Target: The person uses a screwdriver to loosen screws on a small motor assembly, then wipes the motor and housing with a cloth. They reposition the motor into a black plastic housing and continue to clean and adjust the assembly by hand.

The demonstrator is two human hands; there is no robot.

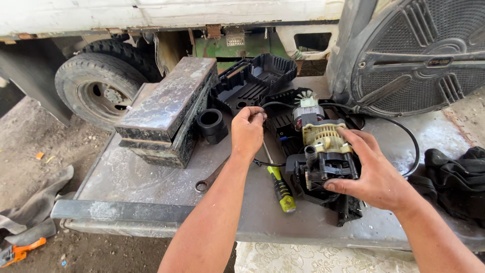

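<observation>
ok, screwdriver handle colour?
Yellow-green with black bands: screwdriver lying on the metal table, head view.

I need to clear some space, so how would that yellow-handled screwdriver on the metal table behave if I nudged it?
The yellow-handled screwdriver looks stiff and probably light. Its rounded handle may roll on the flat grey metal table, though the black motor assembly beside it would likely stop it.

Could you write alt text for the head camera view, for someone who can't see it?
A person's right hand grips a black and cream motor assembly on a worn metal table, while the left hand pinches a black cable. A yellow-handled screwdriver, a wrench and a battered metal box lie nearby.
</observation>
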